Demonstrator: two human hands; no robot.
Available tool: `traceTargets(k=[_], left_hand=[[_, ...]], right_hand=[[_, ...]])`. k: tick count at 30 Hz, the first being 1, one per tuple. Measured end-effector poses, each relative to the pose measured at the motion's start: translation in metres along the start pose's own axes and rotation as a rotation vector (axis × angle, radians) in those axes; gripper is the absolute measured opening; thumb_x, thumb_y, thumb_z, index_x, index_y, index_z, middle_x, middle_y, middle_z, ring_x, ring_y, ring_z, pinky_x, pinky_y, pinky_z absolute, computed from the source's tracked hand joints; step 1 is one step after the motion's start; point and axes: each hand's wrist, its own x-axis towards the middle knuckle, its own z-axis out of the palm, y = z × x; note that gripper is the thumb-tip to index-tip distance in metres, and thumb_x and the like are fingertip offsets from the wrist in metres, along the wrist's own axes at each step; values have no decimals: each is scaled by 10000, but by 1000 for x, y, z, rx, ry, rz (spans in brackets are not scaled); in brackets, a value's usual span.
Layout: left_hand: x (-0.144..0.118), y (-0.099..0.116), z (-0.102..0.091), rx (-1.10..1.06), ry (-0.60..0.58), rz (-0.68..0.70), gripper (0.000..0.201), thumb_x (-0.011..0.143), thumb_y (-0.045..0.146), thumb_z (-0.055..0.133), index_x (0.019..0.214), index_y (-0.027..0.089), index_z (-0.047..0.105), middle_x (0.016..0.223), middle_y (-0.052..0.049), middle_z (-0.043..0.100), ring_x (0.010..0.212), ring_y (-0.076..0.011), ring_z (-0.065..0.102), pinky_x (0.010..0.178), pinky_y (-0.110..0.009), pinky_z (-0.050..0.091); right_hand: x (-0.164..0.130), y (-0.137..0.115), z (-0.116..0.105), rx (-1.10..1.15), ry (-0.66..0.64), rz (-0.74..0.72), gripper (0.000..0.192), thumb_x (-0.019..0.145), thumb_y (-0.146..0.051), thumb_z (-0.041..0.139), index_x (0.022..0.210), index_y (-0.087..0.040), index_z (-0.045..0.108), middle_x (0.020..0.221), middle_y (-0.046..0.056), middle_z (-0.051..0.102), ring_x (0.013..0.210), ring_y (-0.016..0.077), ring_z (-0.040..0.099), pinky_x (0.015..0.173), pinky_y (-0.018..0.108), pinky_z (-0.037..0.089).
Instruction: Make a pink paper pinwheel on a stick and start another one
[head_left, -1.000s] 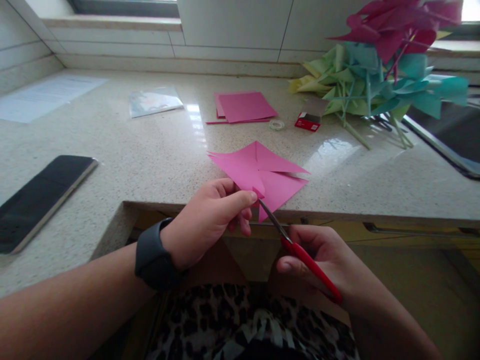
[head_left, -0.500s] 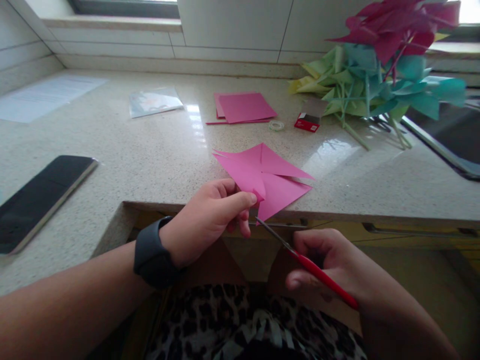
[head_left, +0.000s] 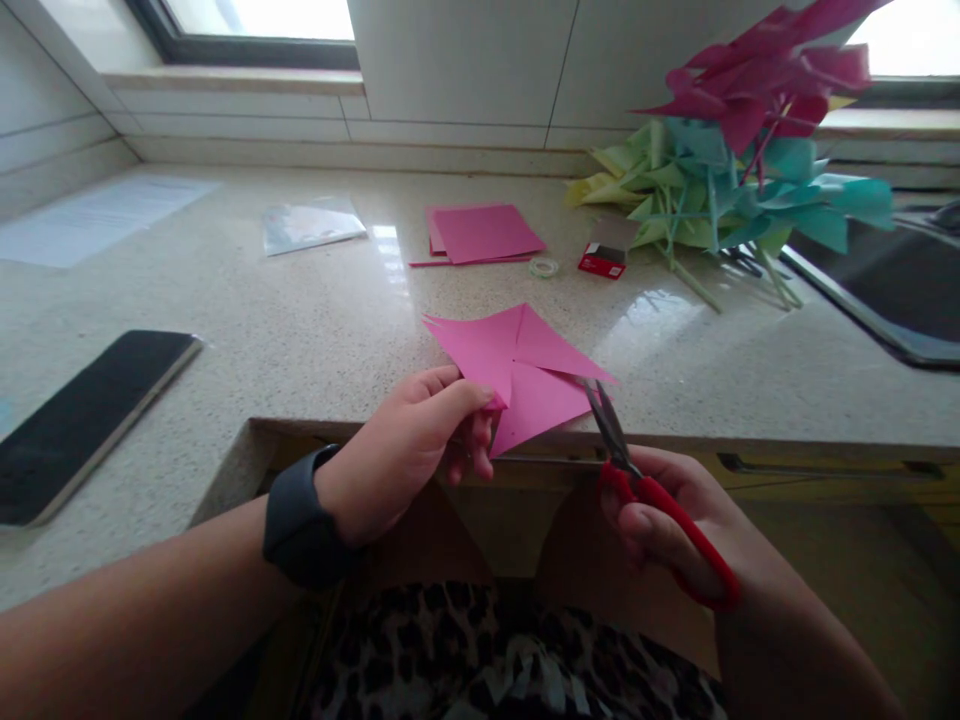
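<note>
Pinching pink paper square [head_left: 525, 370], left hand [head_left: 409, 450]; no legible writing.

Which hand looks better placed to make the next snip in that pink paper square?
Probably the right hand: it holds the red-handled scissors, blades at the pink paper square's right corner. The left hand only pinches the paper.

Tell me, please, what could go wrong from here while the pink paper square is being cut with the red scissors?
1. The red-handled scissors in the right hand point at the right corner of the slit pink paper square; a cut running too far toward the centre could sever a flap.
2. The left hand pinches only the near corner, so the sheet may twist or tear.
3. The left fingers sit close to earlier slits; a slip could nick them.
</note>
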Motion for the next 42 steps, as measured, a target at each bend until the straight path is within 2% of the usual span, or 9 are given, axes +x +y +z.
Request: traceTargets(k=[6, 9, 13, 18, 22, 25, 28, 31, 42], left_hand=[[2, 16, -10, 188, 5, -42, 309, 872, 318, 531, 595, 186, 494, 525, 40, 458, 376, -66, 437, 319, -162, 223], [6, 23, -18, 345, -10, -28, 338, 888, 355, 536, 596, 189, 503, 516, 40, 457, 372, -69, 423, 334, -169, 262], [14, 28, -29, 521, 118, 49, 313, 902, 420, 552, 685, 197, 531, 560, 34, 519, 376, -86, 456, 348, -193, 278], [13, 26, -36, 836, 358, 330, 360, 941, 467, 525, 1113, 166, 621, 721, -21, 644, 543, -171, 557, 513, -260, 385], [2, 22, -30, 1275, 501, 521, 577, 966, 466, 502, 1452, 162, 430, 967, -103, 686, 786, -260, 636, 654, -303, 400], [-7, 14, -19, 1439, 411, 563, 564, 981, 481, 476, 1461, 191, 419, 995, -106, 707, 754, -244, 647, 628, -296, 379], [-12, 1, -8, 1557, 167, 514, 562, 999, 472, 446, 1491, 201, 419, 787, -58, 726, 591, -218, 613, 557, -301, 326], [-12, -10, -6, 1609, 65, 550, 439, 1008, 382, 452, 1402, 222, 558, 842, -92, 762, 656, -228, 659, 564, -302, 343], [-8, -14, -11, 1435, 66, 615, 272, 996, 322, 518, 1121, 252, 750, 834, -62, 794, 668, -205, 714, 617, -302, 431]], right_hand=[[-9, 4, -7, -56, 137, 23, 445, 818, -604, 703, 722, -198, 546, 548, -20, 521, 476, 100, 465, 448, 213, 398], [-13, 4, -6, -50, 161, 82, 420, 796, -563, 747, 732, -198, 549, 555, -27, 524, 483, 93, 457, 462, 210, 414], [-14, 9, -6, -35, 107, 81, 390, 772, -514, 787, 765, -201, 553, 567, -39, 515, 488, 94, 477, 454, 205, 424], [-15, 15, -6, -28, 110, 76, 374, 796, -502, 773, 781, -197, 557, 571, -48, 511, 485, 89, 476, 461, 204, 445], [-15, 17, -7, -27, 101, 59, 368, 789, -497, 782, 797, -194, 573, 592, -53, 504, 491, 88, 488, 465, 201, 455], [-14, 17, -7, -15, 99, 49, 356, 802, -482, 776, 808, -190, 573, 606, -53, 503, 501, 87, 499, 473, 199, 453], [-13, 17, -6, -5, 82, 39, 347, 817, -474, 766, 813, -186, 572, 599, -55, 502, 494, 78, 482, 471, 194, 439], [-12, 16, -4, -2, 70, 39, 337, 836, -480, 747, 841, -185, 585, 604, -54, 504, 500, 77, 472, 475, 195, 429], [-8, 7, 4, -45, 63, 38, 401, 837, -522, 727, 749, -203, 502, 621, -44, 499, 520, 85, 473, 483, 208, 425]])
